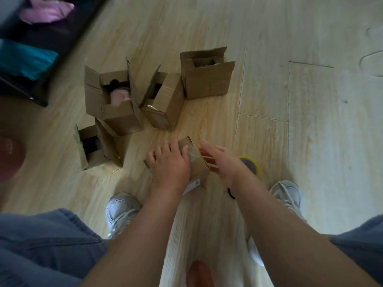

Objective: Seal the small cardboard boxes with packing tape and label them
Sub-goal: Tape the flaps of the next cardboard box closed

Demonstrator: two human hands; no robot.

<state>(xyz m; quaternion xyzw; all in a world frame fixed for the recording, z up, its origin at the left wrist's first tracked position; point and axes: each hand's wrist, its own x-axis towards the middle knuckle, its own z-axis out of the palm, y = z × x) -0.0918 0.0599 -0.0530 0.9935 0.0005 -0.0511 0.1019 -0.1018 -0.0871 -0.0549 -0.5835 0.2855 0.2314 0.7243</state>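
A small cardboard box (pixel 199 166) stands on the wood floor between my feet, with clear tape across its top and a white label (pixel 193 185) at its near edge. My left hand (pixel 169 164) lies on top of the box with fingers spread and its thumb pressing on the tape. My right hand (pixel 219 160) hovers just right of the box with fingers straight; it is blurred and holds nothing. A yellow roll of packing tape (pixel 253 163) lies on the floor behind my right hand, partly hidden by it.
Several unsealed boxes stand beyond: one with pink contents (pixel 116 112), one tilted beside it (pixel 165 102), one at the back right (pixel 207 81), one at the left (pixel 97 150). A dark shelf (pixel 39 59) with cloth is at the upper left. My shoes (pixel 121 210) flank the box.
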